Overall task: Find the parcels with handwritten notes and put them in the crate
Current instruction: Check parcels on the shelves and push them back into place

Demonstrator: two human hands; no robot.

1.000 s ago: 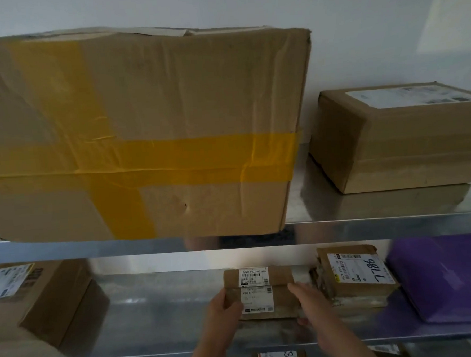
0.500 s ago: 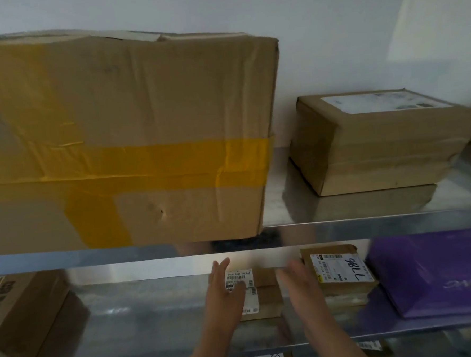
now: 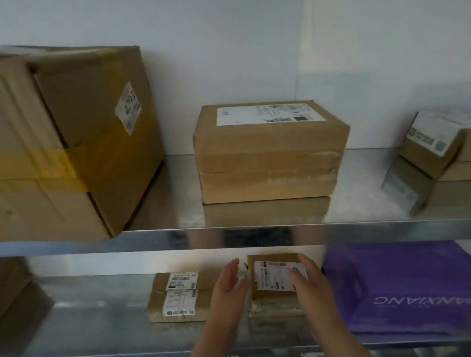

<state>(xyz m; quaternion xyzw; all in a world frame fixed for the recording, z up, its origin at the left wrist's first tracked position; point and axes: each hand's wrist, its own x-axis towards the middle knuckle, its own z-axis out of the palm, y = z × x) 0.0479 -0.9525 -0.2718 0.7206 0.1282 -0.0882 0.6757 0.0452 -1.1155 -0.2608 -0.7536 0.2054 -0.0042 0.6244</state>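
Left hand, fingers straight, flanks the box without holding it. Right hand lies across its label; grasp unclear. A one-sided pull may tip the box off the parcel beneath.

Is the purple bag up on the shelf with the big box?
No, the purple bag lies on the shelf below the big box.

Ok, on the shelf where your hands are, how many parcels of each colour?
Brown cardboard parcels: 3
Purple mailer bags: 1
Total: 4, counting only what shows plainly.
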